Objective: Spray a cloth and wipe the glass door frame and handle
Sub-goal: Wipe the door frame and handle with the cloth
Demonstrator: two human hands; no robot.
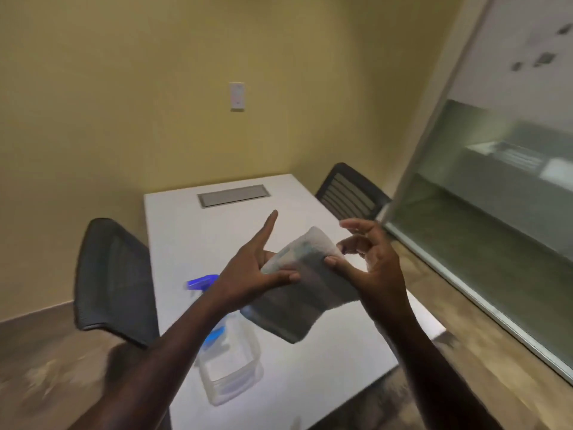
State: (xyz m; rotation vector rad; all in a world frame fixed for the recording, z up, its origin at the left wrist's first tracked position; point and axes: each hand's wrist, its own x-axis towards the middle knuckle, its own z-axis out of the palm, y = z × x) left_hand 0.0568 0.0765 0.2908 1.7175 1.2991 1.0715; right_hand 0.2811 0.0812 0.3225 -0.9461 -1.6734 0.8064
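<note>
A grey folded cloth [305, 287] hangs in the air above the white table [192, 231], held between both hands. My left hand [248, 268] pinches its left edge with the thumb, index finger pointing up. My right hand [369, 259] grips its right edge with thumb and fingertips. A clear spray bottle [229, 364] with a blue trigger head [201, 282] stands on the table under my left forearm, partly hidden by it. The glass wall with its light metal frame [434, 131] runs along the right side. No door handle is in view.
Two dark office chairs stand at the table, one on the left [114, 280] and one at the far right corner [350, 193]. A grey cable hatch [232, 196] is set into the tabletop. A white wall plate [237, 96] is on the yellow wall.
</note>
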